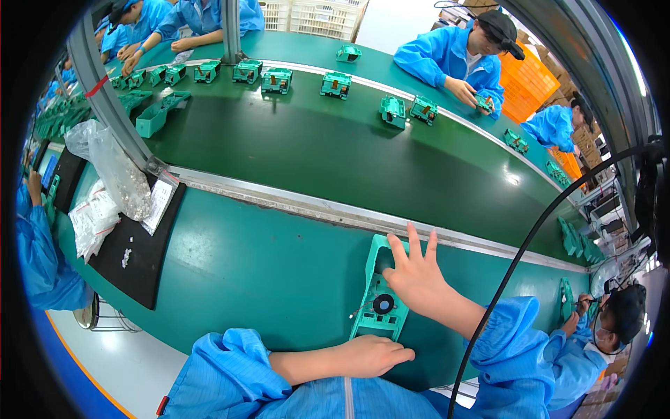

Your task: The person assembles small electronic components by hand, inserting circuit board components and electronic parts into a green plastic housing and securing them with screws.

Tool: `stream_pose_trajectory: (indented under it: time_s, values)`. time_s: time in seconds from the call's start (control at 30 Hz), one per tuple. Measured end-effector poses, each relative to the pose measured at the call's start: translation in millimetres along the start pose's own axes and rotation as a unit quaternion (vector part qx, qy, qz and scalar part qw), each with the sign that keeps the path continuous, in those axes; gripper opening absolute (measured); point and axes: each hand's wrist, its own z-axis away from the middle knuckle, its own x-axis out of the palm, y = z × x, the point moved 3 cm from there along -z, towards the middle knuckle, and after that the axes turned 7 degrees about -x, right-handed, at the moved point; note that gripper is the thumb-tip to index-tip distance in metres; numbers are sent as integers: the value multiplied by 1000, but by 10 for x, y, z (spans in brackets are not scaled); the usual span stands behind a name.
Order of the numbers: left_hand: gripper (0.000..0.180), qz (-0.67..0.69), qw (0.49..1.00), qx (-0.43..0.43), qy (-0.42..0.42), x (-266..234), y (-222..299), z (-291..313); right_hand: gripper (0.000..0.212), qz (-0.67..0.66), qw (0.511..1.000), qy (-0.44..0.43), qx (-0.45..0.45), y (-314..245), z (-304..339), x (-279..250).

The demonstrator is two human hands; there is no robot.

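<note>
A green plastic housing [398, 318] lies on the bench directly before me, its long side running away from me. Set in its nearer half is a round black speaker [383, 303], with thin wires leading off to the left. My right hand [419, 276] is spread over the far right part of the housing, fingers stretched toward the metal rail; contact with the housing is unclear. At the housing's near end lies my left hand [373, 355], fingers curled and pressed together, pointing right. Its palm side is hidden, so anything inside it does not show.
Beyond a metal rail [307, 206], a dark green conveyor belt [300, 150] carries several green assemblies [336, 84]. Bags of small white parts [129, 185] sit on a black mat [136, 272] at left. A black cable [520, 255] hangs at right. Co-workers sit around.
</note>
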Motion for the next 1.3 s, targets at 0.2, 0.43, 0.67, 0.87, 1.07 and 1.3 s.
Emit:
stream_pose_trajectory:
  time_s: [0.2,0.43,0.67,0.87,1.07,1.3]
  values:
    - [21,-1,1000,-7,-10,-11,-11,7,10,3,1000,-28,11,-15,-20,11]
    - [21,32,999,-5,-2,-27,8,18,11,-2,999,-50,7,-3,-32,-10]
    - [20,0,1000,-8,-6,-18,-4,36,12,-31,997,-69,23,5,-32,14]
    - [21,-4,1000,-15,-15,-25,-6,50,12,-55,997,-50,21,1,-43,35]
    - [21,-4,1000,-17,-16,-59,10,58,10,-57,996,-64,12,-15,-96,7]
    - [21,-10,1000,-17,-22,-58,1,67,14,-132,989,-39,57,64,-135,27]
